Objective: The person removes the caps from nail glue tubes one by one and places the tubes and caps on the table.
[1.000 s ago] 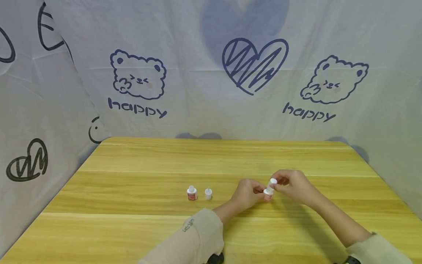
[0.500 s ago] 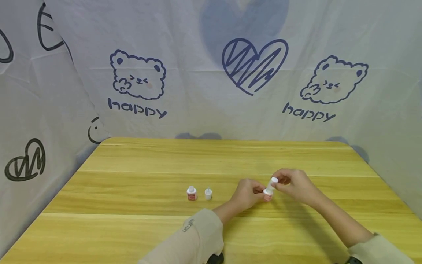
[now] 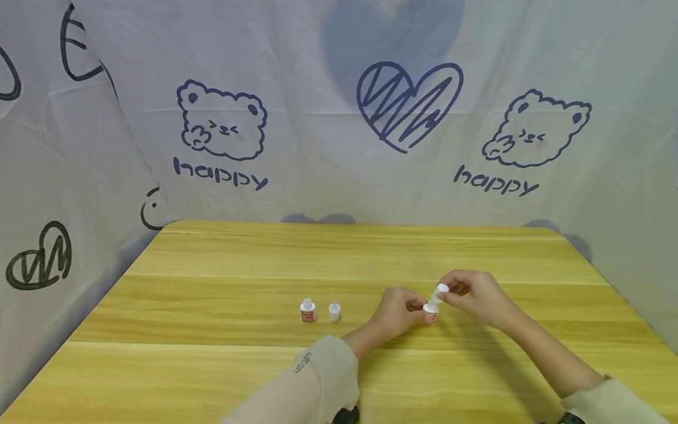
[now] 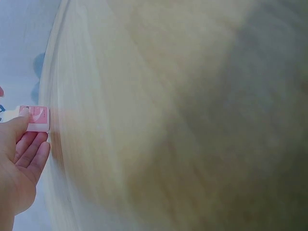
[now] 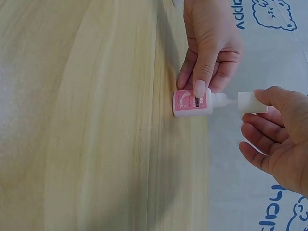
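Note:
My left hand holds a small white bottle with a pink label upright on the table, its thumb on the label. A white cap is pinched between the thumb and fingers of my right hand, just above the bottle's neck. In the right wrist view, a pale stem joins the cap to the bottle's mouth; the stem's lower end is hidden. The cap tilts to the right in the head view. Part of the same bottle shows at the left edge of the left wrist view.
Left of my hands stands a second small bottle with a red label and its neck uncovered. Beside it a white cap rests with its thin stem pointing up. A printed cloth hangs behind the wooden table.
My right hand and the cap have shifted slightly up and to the right, tilting the cap a little more. The left hand and its bottle have stayed in place.

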Demonstrator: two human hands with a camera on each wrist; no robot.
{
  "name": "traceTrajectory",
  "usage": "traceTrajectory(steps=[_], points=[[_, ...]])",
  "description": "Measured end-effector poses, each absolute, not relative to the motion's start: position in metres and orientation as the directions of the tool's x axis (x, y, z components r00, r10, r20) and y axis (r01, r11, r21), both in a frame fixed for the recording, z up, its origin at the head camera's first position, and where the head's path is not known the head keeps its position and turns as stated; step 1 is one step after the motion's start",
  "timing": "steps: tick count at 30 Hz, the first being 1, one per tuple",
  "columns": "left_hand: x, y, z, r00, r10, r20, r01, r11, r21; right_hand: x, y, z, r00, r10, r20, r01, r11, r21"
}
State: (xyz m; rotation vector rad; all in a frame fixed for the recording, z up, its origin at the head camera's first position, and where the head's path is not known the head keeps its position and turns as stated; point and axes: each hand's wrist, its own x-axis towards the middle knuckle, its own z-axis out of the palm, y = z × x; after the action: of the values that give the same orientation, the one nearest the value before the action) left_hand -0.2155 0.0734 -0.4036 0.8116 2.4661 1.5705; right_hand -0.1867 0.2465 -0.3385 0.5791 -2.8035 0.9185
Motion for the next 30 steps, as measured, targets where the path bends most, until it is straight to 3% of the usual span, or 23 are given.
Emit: traceTrajectory(steps=[30], points=[[-0.215,0.073,-0.403,-0.848,0.492,0.198,0.391,0.328,0.860,-0.182,0.262,-0.338,-0.926,-0.296,0.234,-0.378,0.733,-0.566]])
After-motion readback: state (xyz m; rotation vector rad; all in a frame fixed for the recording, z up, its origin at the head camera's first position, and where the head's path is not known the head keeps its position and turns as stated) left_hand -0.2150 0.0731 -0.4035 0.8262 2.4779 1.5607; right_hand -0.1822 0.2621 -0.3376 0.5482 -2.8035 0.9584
